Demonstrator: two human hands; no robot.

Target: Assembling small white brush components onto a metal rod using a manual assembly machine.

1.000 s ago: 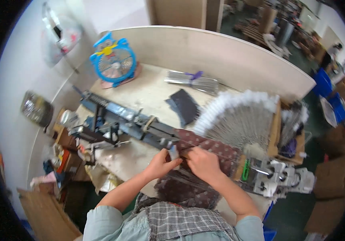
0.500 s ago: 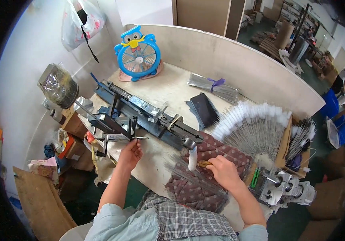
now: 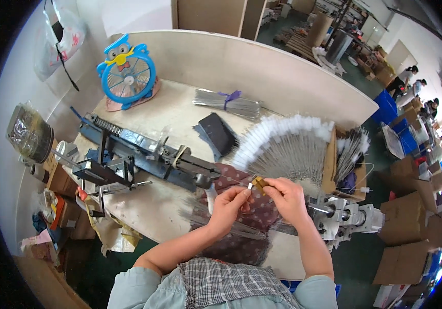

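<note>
My two hands meet over the brown dotted cloth (image 3: 234, 234) in the middle of the bench. In my right hand (image 3: 287, 200) the thumb and fingers close on a small brass-coloured block (image 3: 258, 184). My left hand (image 3: 230, 207) pinches a small white piece (image 3: 250, 186) right beside that block; whether the two touch is hard to tell. A thin wire runs toward the block from the long metal bench device (image 3: 149, 154). The device's white-wrapped handle (image 3: 211, 200) stands just left of my left hand. Loose thin wires (image 3: 246, 229) lie across the cloth.
Many white-tipped wire brushes (image 3: 288, 147) fan out beyond my right hand, beside a cardboard box (image 3: 330, 167). A metal clamp machine (image 3: 352, 219) stands at right. Farther back are a phone (image 3: 217, 134), a tied wire bundle (image 3: 226, 103) and a blue fan (image 3: 128, 77).
My left hand has left the metal rod at the bench device and come right, beside my right hand, now with a white piece. The whole view has swung to the right.
</note>
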